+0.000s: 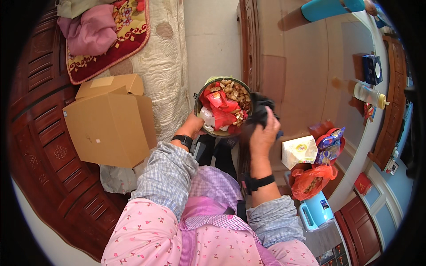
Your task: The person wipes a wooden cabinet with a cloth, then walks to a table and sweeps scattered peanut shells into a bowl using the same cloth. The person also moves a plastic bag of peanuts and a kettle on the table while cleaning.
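A round waste bin point(197, 96) appears in the middle of the view, its mouth facing up. Peanut shells point(234, 91), crumpled red wrapping point(221, 109) and some white crumpled material point(207, 117) fill it. My left hand point(193, 124) grips the rim on the near left side. At the bin's right, my right hand point(265, 133) holds a bunched black item point(261, 109), perhaps a cloth or plastic bag; blur hides its exact kind. That item overlaps the bin's right rim, and I cannot tell whether they touch.
Right of the bin stands a glossy table point(299, 86) bearing a tissue pack point(299, 152), a red plastic bag point(313, 183), a light-blue jug point(316, 212), a bottle point(367, 94) and a blue tumbler point(327, 10). Leftward, a cardboard box point(103, 128) rests on a carved wooden seat point(50, 133).
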Action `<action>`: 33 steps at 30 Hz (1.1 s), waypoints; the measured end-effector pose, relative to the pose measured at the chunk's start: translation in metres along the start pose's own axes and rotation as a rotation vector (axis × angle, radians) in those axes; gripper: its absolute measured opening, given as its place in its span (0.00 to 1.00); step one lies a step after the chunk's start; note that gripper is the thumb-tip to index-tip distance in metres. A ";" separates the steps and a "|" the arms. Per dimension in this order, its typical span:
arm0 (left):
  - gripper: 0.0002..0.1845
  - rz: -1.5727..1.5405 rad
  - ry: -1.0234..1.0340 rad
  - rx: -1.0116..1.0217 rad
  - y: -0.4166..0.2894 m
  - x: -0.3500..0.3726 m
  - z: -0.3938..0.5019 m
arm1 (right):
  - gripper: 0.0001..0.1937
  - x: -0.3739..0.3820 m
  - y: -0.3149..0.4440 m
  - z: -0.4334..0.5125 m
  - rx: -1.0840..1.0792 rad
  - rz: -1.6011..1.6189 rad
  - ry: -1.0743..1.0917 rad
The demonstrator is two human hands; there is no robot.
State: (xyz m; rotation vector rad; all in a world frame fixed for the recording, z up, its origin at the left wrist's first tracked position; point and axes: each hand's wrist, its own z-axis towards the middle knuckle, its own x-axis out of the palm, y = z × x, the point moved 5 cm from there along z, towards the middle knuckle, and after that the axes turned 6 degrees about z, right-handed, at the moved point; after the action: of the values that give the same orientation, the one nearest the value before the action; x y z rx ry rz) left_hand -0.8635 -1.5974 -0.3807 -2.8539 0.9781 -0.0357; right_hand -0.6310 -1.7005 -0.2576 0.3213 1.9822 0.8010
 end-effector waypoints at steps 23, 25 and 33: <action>0.30 0.013 0.008 -0.009 -0.071 -0.032 0.019 | 0.26 0.005 0.057 0.154 -0.537 0.040 0.263; 0.30 -0.021 0.013 -0.010 -0.074 -0.034 0.022 | 0.24 -0.009 0.063 0.223 -0.548 0.082 0.096; 0.31 -0.090 0.052 -0.062 -0.065 -0.027 0.041 | 0.23 0.037 0.080 0.256 -0.713 -0.236 0.122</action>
State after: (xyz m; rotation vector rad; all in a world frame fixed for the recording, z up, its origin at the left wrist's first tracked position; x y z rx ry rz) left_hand -0.8430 -1.5256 -0.4130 -2.9661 0.8747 -0.0894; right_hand -0.4408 -1.5172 -0.3178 -0.3778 1.6666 1.3189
